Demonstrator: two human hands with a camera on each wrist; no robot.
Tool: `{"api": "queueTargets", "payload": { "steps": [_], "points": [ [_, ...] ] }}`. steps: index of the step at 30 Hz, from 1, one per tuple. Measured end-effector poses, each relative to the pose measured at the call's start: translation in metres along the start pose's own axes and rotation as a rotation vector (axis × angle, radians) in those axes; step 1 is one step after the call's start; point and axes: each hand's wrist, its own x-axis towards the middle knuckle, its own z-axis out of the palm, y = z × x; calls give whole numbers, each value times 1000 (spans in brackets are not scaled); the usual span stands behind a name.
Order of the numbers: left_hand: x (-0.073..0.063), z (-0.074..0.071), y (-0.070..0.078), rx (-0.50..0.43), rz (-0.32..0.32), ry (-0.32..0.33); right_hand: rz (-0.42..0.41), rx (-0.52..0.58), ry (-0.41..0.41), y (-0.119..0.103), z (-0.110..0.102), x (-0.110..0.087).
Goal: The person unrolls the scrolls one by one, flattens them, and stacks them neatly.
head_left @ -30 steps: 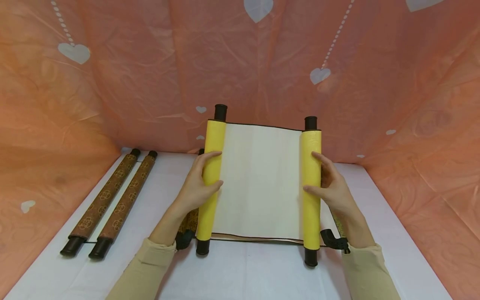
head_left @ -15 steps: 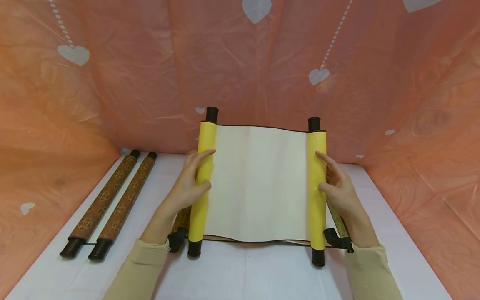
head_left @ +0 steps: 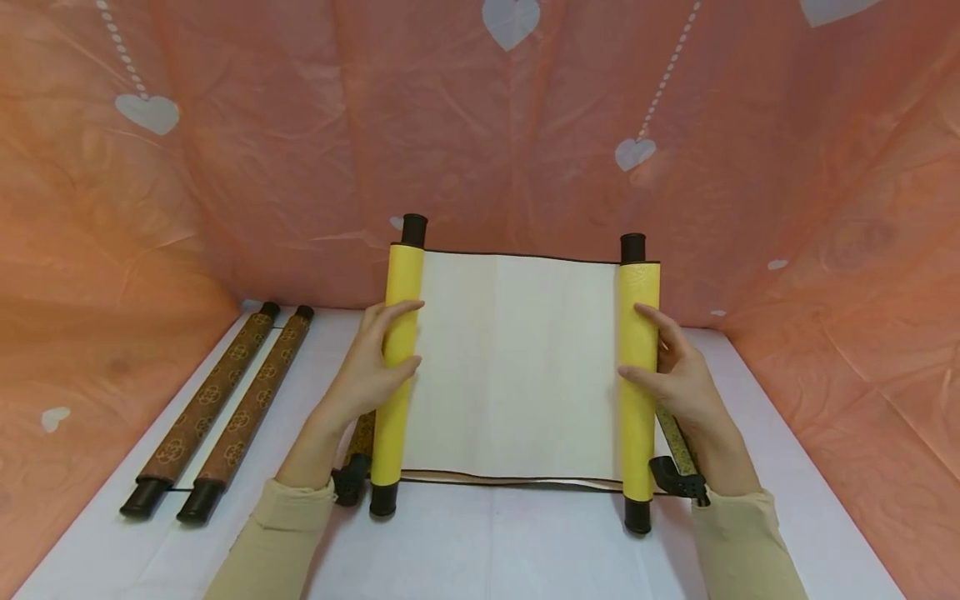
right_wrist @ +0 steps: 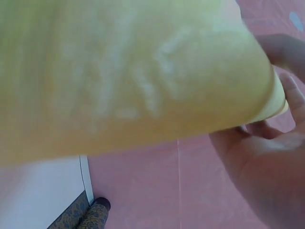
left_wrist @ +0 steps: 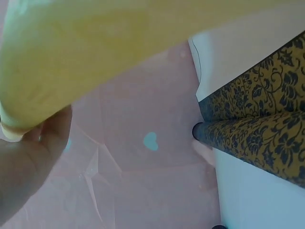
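Observation:
A scroll with yellow rollers and black end knobs is held partly unrolled in the head view, its blank white paper (head_left: 517, 367) stretched between them. My left hand (head_left: 362, 367) grips the left yellow roller (head_left: 388, 442), thumb in front. On the other side my right hand (head_left: 686, 383) holds the right yellow roller (head_left: 637, 442) the same way. Behind this scroll lies another one with a black-and-gold floral pattern, mostly hidden in the head view. Its patterned roller (left_wrist: 257, 143) rests on white cloth in the left wrist view, and a bit of patterned roller (right_wrist: 94, 217) shows in the right wrist view.
Two brown rollers (head_left: 243, 400) with gold flower motifs and black knobs lie side by side on the white-covered table (head_left: 450, 550), at the left. A pink-orange sheet (head_left: 300, 150) with white hearts encloses the back and sides.
Both hands have moved apart, the left one farther to the left and the right one slightly to the right. More white paper now shows between the yellow rollers.

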Motion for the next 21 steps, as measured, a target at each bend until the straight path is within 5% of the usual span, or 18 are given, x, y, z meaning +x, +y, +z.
{"api": "queueTargets", "payload": {
  "steps": [13, 21],
  "points": [
    [-2, -16, 2, 23, 20, -3, -95, 16, -36, -5, -15, -6],
    [-5, -25, 4, 59, -16, -28, -54, 22, -11, -12, -21, -7]
  ]
}}
